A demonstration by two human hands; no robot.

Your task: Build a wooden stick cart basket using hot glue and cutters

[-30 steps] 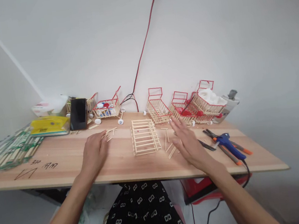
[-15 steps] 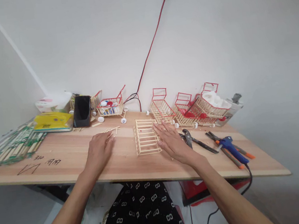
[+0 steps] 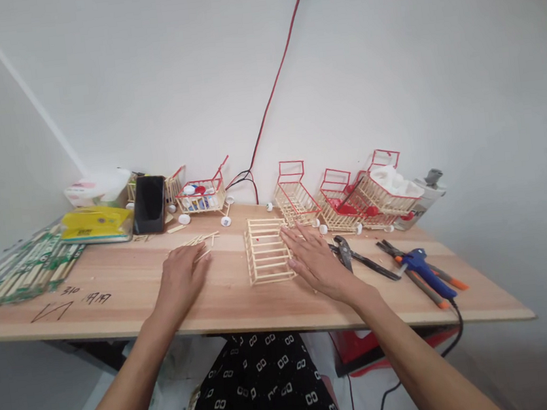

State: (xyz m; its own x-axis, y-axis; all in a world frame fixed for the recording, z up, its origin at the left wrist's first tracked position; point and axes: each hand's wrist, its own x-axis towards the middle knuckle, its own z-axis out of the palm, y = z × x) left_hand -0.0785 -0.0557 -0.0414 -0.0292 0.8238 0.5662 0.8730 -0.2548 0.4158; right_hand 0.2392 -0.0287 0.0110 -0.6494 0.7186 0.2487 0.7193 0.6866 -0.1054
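Bare and empty, both hands lie palm-down on a pale wooden surface (image 3: 116, 295) with fingers spread and nothing clasped in either grip. The right hand (image 3: 317, 262) rests at the right edge of a flat, ladder-like frame of thin pale wooden sticks (image 3: 266, 248); its fingertips appear to touch that edge, though the angle makes contact hard to confirm. The frame lies between the two hands, its long side rails running away from the person and its short rungs running left to right. The left hand (image 3: 182, 280) sits well apart from the frame, to its left, so the right hand is the nearer one. Just beyond the left fingertips lies a small scatter of loose wooden sticks (image 3: 202, 240).

To the right of the right hand lie black metal pliers (image 3: 358, 258), then a blue hot glue gun (image 3: 424, 270). Along the back wall stand several small stick-built carts with red wire handles (image 3: 342, 197). At the far left are a black phone (image 3: 148, 204), a yellow packet (image 3: 96, 224) and bundles of green-wrapped sticks (image 3: 24, 269).
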